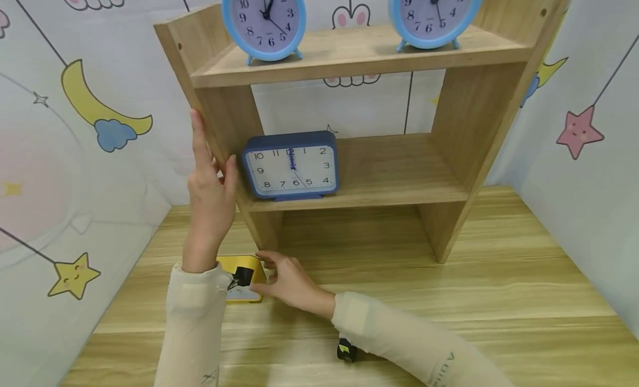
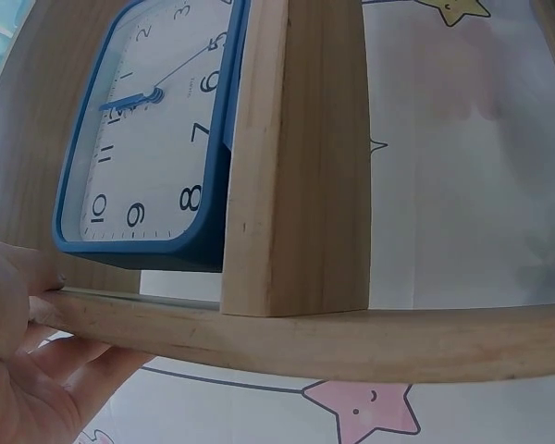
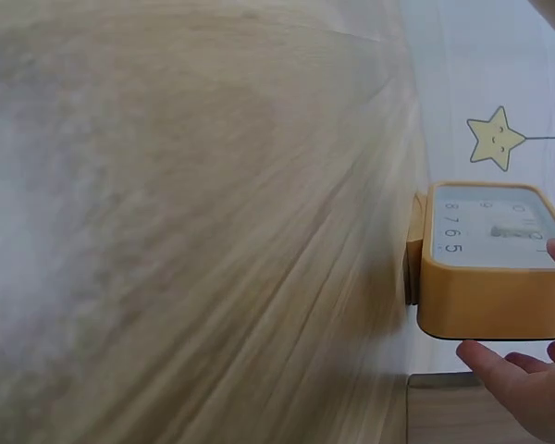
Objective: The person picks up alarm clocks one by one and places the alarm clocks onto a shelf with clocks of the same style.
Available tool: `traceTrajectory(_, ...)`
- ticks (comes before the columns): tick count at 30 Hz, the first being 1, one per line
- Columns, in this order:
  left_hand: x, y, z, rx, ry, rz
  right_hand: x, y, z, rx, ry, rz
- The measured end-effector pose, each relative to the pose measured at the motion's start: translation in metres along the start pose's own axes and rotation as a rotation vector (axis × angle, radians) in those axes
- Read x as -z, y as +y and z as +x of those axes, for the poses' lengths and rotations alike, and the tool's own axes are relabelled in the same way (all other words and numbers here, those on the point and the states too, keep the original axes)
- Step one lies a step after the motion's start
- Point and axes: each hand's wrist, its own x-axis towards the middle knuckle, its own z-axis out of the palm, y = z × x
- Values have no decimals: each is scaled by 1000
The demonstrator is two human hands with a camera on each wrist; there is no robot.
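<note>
My left hand [image 1: 209, 193] holds the left side panel of a wooden shelf [image 1: 376, 71], thumb on the inner side and fingers along the outer side. Beside it, a blue rectangular clock [image 1: 294, 168] stands on the middle board; the left wrist view shows the same clock [image 2: 153, 129] close to the thumb. Down on the table, a yellow clock [image 1: 254, 270] stands left of the shelf's foot, partly hidden by my left sleeve. My right hand [image 1: 294, 281] is at its right end, thumb before the face of the yellow clock [image 3: 495, 301], fingers loosely extended by its back.
Two round light-blue clocks, one on the left [image 1: 264, 21] and one on the right [image 1: 434, 15], stand on the upper board. The wood-grain table [image 1: 524, 298] meets patterned walls [image 1: 100, 193] at back and sides. A small black object [image 1: 346, 351] is at the right cuff.
</note>
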Motion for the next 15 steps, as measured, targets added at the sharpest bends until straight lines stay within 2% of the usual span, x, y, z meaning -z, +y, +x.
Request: traceTrajectory(15, -1, -1, 0, -9, 4, 6, -7, 4, 8, -24, -11, 119)
